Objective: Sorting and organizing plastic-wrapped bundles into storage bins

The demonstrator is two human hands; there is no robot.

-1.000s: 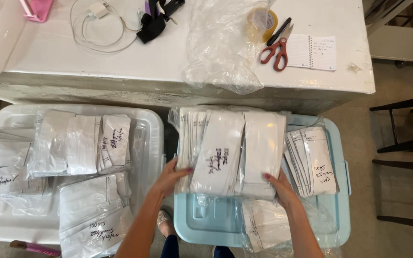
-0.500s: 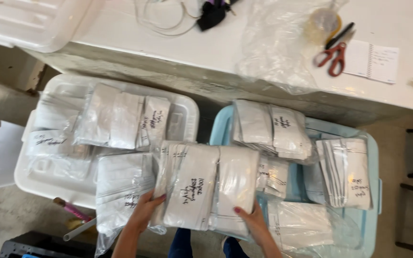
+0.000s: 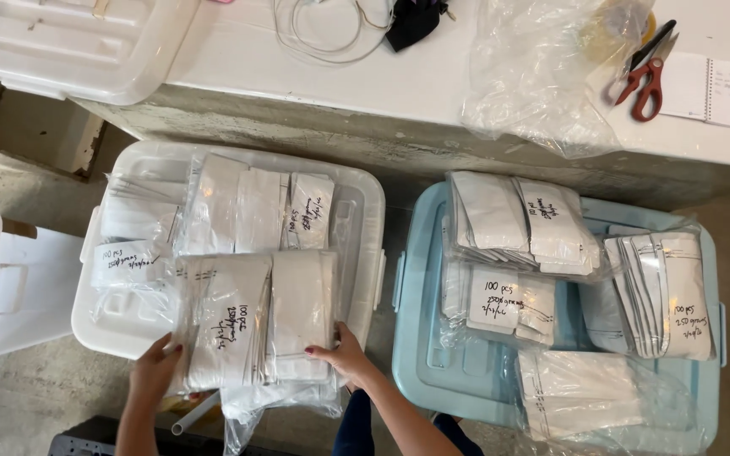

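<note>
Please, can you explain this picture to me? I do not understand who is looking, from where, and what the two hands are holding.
A camera worn on a person's head looks down at their own bare hands. The left hand and the right hand grip the two sides of a clear bag of white pouches, above a white bin lid with more such bags. Beside it, a blue bin lid carries other bags. Above is a white table with red scissors.

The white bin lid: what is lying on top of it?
Clear bags of white pouches cover the white bin lid; both hands hold the nearest bundle. The bin's inside is hidden.
</note>
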